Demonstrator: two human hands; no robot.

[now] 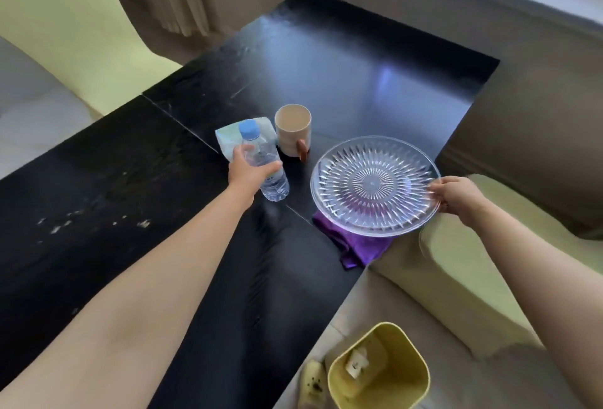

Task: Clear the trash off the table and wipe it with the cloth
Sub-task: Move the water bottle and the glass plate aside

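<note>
A clear plastic water bottle (pixel 272 177) with a blue cap stands near the middle of the black table (pixel 114 180). My left hand (pixel 246 170) is wrapped around its middle. My right hand (pixel 456 195) grips the right rim of a clear cut-glass plate (pixel 372 183), held slightly above the table's right edge. A purple cloth (pixel 355 248) lies bunched under the plate at the table's edge. Behind the bottle lies a pale wrapper or tissue pack (pixel 228 139). Pale crumbs (pixel 98 222) speckle the table at the left.
A beige mug (pixel 292 129) with a brown handle stands just behind the bottle. A yellow bin (pixel 378 372) with some trash inside sits on the floor at the lower right, a slipper (pixel 311 382) beside it. Pale green chairs (pixel 456 265) flank the table on both sides.
</note>
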